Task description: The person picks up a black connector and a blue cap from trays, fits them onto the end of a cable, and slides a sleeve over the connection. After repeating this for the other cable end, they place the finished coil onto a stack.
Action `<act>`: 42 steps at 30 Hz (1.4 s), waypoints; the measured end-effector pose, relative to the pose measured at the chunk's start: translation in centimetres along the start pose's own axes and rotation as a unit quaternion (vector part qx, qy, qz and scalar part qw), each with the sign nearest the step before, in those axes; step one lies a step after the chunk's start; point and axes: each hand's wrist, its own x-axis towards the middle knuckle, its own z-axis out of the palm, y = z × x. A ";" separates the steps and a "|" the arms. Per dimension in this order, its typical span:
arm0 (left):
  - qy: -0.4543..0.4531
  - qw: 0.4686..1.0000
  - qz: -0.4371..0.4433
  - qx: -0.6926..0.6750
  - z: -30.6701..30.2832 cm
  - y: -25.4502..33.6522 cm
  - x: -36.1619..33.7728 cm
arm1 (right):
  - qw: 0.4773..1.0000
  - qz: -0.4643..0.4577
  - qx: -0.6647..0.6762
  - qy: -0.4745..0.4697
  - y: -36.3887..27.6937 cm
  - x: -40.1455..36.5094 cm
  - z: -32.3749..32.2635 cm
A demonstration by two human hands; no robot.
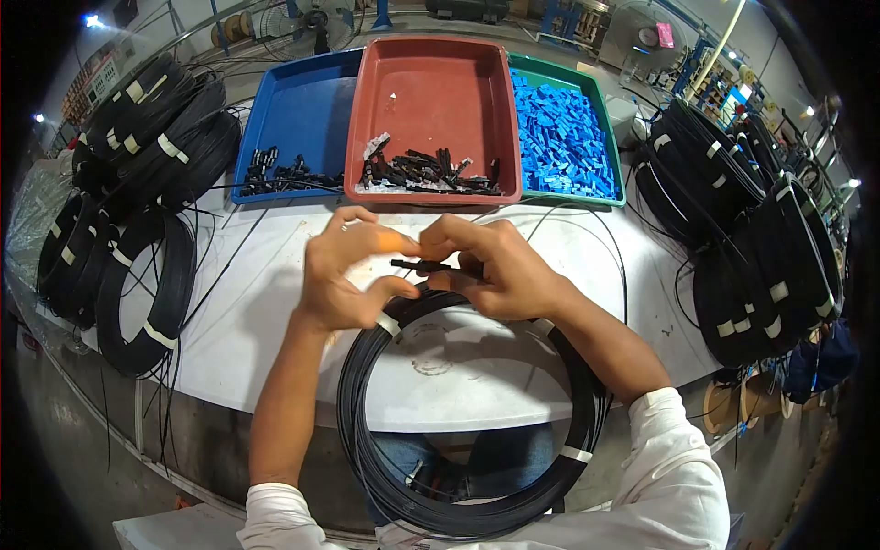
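My right hand (500,266) pinches a small, slim black connector (420,266) between thumb and fingers, its left end sticking out. Close by on the left, my left hand (344,270) curves in a C shape, thumb and index finger apart around that end without visibly gripping it. Orange tape (394,242) wraps a finger of the left hand, and its tip meets the right fingers. Below both hands, a coil of black cable (357,385) bound with white tape rests partly on the white table (266,339) and overhangs its front edge, above my lap.
Behind the hands stand a blue tray (302,101) with black parts, a red tray (440,82) with black and white pieces, and a green tray (612,174) full of blue pieces (564,137). Taped black cable coils are stacked at left (156,137) and right (761,266).
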 end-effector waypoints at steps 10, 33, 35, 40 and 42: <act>-0.115 0.977 -0.089 0.159 0.9 -9.9 3.0 | 0.993 -0.079 -0.082 -0.016 4.1 0.8 -2.2; -0.377 0.886 -0.161 0.215 5.0 -14.3 9.3 | 0.937 -0.258 -0.162 0.173 7.4 -0.1 -0.2; -0.372 0.891 -0.129 0.226 4.6 -14.3 9.2 | 0.938 -0.251 -0.160 0.176 7.7 -0.2 0.0; -0.278 0.937 -0.143 0.158 3.9 -14.1 8.1 | 0.925 -0.272 -0.177 0.199 7.6 -0.2 -0.1; -0.232 0.947 -0.197 0.105 3.3 -12.9 7.8 | 0.900 -0.311 -0.239 0.191 7.2 -0.3 -0.5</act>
